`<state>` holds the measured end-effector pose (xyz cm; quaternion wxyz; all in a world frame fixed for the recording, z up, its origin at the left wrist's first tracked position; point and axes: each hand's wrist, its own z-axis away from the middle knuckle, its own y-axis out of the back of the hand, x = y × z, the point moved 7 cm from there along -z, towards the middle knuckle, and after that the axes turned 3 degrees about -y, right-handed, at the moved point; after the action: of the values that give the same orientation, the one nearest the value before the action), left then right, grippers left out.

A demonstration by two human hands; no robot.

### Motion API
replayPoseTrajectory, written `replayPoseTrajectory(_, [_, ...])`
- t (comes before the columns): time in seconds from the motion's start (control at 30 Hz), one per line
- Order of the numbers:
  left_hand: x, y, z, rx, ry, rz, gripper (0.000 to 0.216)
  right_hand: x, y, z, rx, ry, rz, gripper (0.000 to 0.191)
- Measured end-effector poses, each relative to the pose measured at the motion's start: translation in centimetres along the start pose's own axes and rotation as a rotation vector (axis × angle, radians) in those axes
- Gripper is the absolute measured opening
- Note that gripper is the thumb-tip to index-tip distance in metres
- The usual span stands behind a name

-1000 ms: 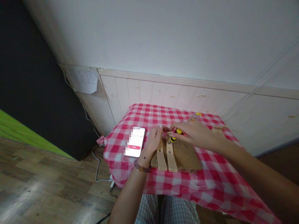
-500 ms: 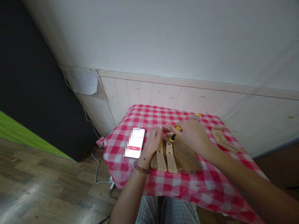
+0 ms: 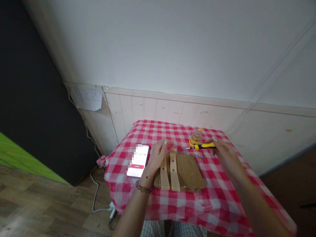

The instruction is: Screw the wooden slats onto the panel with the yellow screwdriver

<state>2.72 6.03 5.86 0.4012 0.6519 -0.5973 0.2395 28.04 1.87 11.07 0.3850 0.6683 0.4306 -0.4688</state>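
My right hand point(image 3: 225, 154) grips a yellow and black screwdriver point(image 3: 207, 145), held nearly level with its tip pointing left, apart from the wood. My left hand point(image 3: 158, 156) is closed around the far end of a pale curved wooden strip point(image 3: 165, 176), fingers bent over that end; their exact contact is partly hidden. Beside it lies a second curved wooden strip point(image 3: 174, 177) with dark holes. Both strips rest on a brown wooden board point(image 3: 190, 169) dotted with small holes. Several small screws point(image 3: 200, 155) lie by the board's far right corner.
A lit phone point(image 3: 138, 161) lies left of my left hand on the red checked tablecloth point(image 3: 158, 131). Behind the screwdriver sits a clear, yellow-trimmed container point(image 3: 197, 135). A panelled wall point(image 3: 185, 112) borders the table's far side. Cables point(image 3: 95, 197) run along the floor at left.
My right hand has lifted the screwdriver off the second strip and carried it right, turning it level. My left hand stays by the left strip. The view has tilted slightly.
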Motion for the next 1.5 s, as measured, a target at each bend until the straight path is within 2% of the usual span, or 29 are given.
replayPoseTrajectory(0.07, [0.7,0.4,-0.3,-0.012,-0.026,-0.024,0.041,2.8,1.6,0.7,0.094,-0.107,-0.318,0.045])
replayPoseTrajectory(0.13, [1.7,0.8,-0.2,-0.017,-0.048,-0.066,0.035,5.9,2.3,1.4,0.106,-0.269,-0.553,0.039])
replayPoseTrajectory(0.2, [3.1,1.3,0.6,-0.014,-0.068,-0.121,0.031,8.5,3.3,2.2,0.152,-0.409,-0.677,0.039])
replayPoseTrajectory(0.3, [5.4,1.7,3.6,-0.010,-0.110,-0.223,0.019,10.9,5.3,3.0,0.246,-0.442,-0.778,0.034])
replayPoseTrajectory(0.4, [6.9,1.8,7.6,-0.012,-0.182,-0.444,0.012,11.6,6.7,3.4,0.262,-0.402,-0.852,0.035])
replayPoseTrajectory(0.5, [7.0,1.7,10.5,-0.019,-0.275,-0.500,0.016,11.0,7.1,3.6,0.204,-0.360,-0.908,0.030])
replayPoseTrajectory(0.63, [5.5,1.0,11.2,-0.105,-0.305,-0.561,0.026,9.4,7.0,3.7,0.154,-0.296,-0.969,0.029])
replayPoseTrajectory(0.8, [4.8,0.6,10.9,-0.105,-0.340,-0.564,0.041,8.2,6.0,3.9,0.077,-0.404,-1.004,0.029])
replayPoseTrajectory(0.9, [4.6,0.8,11.0,-0.116,-0.359,-0.530,0.046,8.1,7.0,3.7,0.144,-0.458,-0.950,0.023])
replayPoseTrajectory(1.03, [4.0,1.4,11.1,-0.156,-0.357,-0.474,0.044,7.7,10.2,3.2,0.262,-0.458,-0.786,0.019])
replayPoseTrajectory(1.17, [3.5,1.9,11.1,-0.156,-0.317,-0.481,0.036,7.0,12.8,2.9,0.257,-0.409,-0.512,0.025])
replayPoseTrajectory(1.3, [3.4,1.8,11.4,-0.139,-0.312,-0.501,0.031,6.9,13.2,3.1,0.182,-0.387,-0.197,0.032])
replayPoseTrajectory(1.4, [3.4,1.7,11.7,-0.122,-0.342,-0.520,0.030,6.6,13.0,2.6,0.130,-0.278,0.089,0.030])
replayPoseTrajectory(1.5, [3.3,1.8,12.0,-0.099,-0.376,-0.577,0.030,5.5,13.2,1.6,0.146,-0.064,0.484,0.020])
